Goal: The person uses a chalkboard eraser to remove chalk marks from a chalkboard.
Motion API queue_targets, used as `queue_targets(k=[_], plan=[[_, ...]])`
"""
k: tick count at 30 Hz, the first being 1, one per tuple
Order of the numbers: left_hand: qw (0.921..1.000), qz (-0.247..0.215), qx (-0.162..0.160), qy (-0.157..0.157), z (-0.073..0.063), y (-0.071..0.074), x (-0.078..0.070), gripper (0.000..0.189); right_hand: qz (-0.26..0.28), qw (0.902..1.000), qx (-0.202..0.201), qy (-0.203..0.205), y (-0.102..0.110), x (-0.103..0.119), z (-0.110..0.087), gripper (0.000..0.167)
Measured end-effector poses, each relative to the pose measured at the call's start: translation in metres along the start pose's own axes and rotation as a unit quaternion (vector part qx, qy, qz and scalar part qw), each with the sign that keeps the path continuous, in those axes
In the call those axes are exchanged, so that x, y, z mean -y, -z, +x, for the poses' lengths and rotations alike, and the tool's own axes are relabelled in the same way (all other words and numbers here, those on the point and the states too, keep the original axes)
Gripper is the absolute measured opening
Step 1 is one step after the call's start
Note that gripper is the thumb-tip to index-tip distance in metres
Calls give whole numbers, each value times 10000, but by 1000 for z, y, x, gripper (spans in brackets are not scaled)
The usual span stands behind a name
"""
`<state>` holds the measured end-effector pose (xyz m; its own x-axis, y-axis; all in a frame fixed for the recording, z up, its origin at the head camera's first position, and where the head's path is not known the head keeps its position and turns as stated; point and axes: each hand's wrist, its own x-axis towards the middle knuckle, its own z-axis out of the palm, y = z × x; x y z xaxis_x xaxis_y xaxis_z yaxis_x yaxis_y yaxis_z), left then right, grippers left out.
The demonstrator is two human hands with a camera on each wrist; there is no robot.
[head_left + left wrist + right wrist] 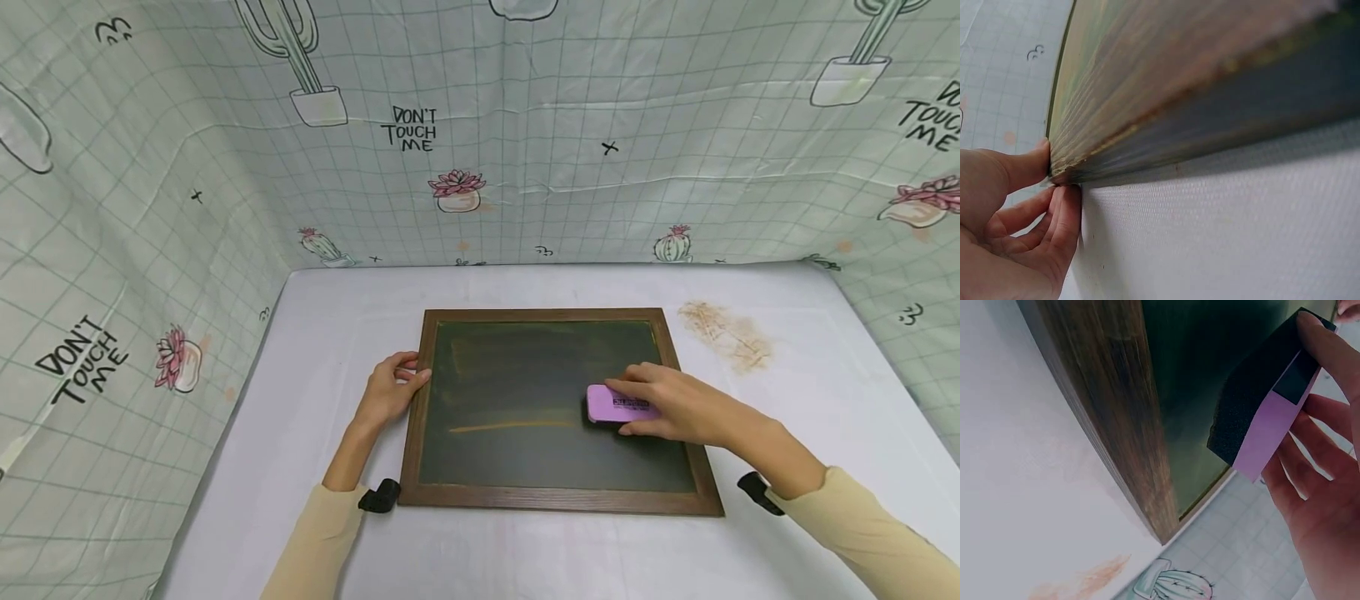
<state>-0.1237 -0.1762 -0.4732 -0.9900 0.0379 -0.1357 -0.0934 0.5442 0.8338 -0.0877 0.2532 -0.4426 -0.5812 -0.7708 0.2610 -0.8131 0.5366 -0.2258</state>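
A chalkboard [525, 462] with a brown wooden frame [555, 497] lies on the white table. My left hand [390, 390] pinches the frame's left edge, thumb on one side and fingers on the other in the left wrist view. On the board's right half, my right hand [682, 407] grips a purple chalkboard eraser [606, 403] between thumb and fingers. Its black felt [1244, 394] shows below the purple body in the right wrist view. One yellow chalk line [510, 427] runs across the lower middle of the board, left of the eraser. Faint yellowish smears cloud the upper left of the board.
A brownish-orange stain [727, 333] marks the white tabletop [480, 554] beyond the board's upper right corner. Gridded cloth [555, 117] printed with cacti and lettering hangs around the back and sides of the table. Black bands sit at both wrists.
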Motion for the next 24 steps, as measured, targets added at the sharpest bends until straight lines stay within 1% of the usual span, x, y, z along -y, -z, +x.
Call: queue_targets(k=[7, 11, 17, 24], plan=[[10000, -4, -35, -46, 0, 0, 1, 47, 117, 9999, -13, 99, -7, 6, -5, 58], [9999, -1, -39, -108, 0, 0, 0, 46, 208, 9997, -93, 70, -12, 10, -5, 58], [9999, 1, -23, -116, 1, 0, 0, 47, 252, 9993, -261, 4, -17, 16, -4, 58], [9999, -40, -2, -92, -1, 0, -1, 47, 170, 9996, -231, -76, -20, 20, -2, 59]])
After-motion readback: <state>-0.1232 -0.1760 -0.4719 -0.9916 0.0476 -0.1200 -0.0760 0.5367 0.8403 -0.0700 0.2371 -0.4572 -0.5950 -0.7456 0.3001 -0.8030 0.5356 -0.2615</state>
